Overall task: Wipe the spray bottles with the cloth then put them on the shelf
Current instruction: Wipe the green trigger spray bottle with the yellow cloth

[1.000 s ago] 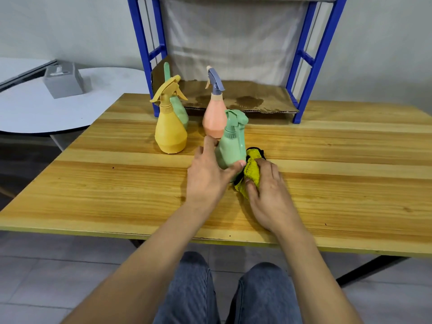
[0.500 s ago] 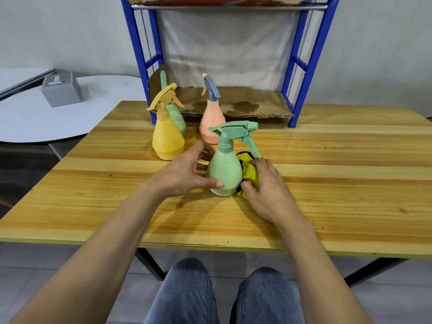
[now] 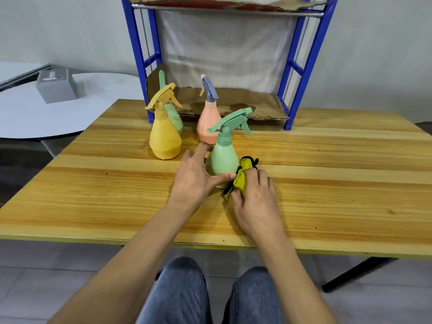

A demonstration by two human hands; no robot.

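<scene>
A green spray bottle (image 3: 222,157) stands upright on the wooden table (image 3: 327,183), its nozzle pointing right. My left hand (image 3: 195,178) grips its base from the left, thumb across the front. My right hand (image 3: 256,199) presses a yellow cloth (image 3: 242,178) with a black edge against the bottle's right side. Behind stand a yellow bottle (image 3: 164,139), a second green bottle (image 3: 174,113) partly hidden by it, and a pink bottle (image 3: 208,125) with a grey trigger. The blue shelf (image 3: 289,90) stands at the table's back, lined with cardboard.
A grey box (image 3: 56,86) sits on a white round table (image 3: 70,108) at the left. The shelf's upper level (image 3: 224,7) also carries cardboard. My knees show under the table's front edge.
The green bottle was turned so its nozzle now points right and it stands upright. My left hand shifted round its base. My right hand stays with the cloth against the bottle's side.
</scene>
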